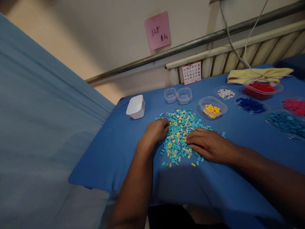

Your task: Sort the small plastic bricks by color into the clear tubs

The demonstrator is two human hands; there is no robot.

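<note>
A loose pile of small plastic building bricks [177, 133], mostly turquoise with pale yellow and green ones mixed in, is spread on the blue cloth. My left hand [156, 129] is at the pile's left edge with its fingers curled together; a bit of yellow shows by the fingertips, but what they hold is hidden. On the right side of the pile rests my right hand [208, 143], palm down. Its fingers are bent and close together, with the tips among the bricks. Whether a brick is pinched there I cannot make out.
Behind the pile stand a white tub [136, 106] and two small clear containers [184, 95]. A clear container [213, 108] of orange-yellow bricks is beyond my right hand. Farther right are trays of white [226, 93], dark blue [251, 105], red [259, 89], pink and teal bricks.
</note>
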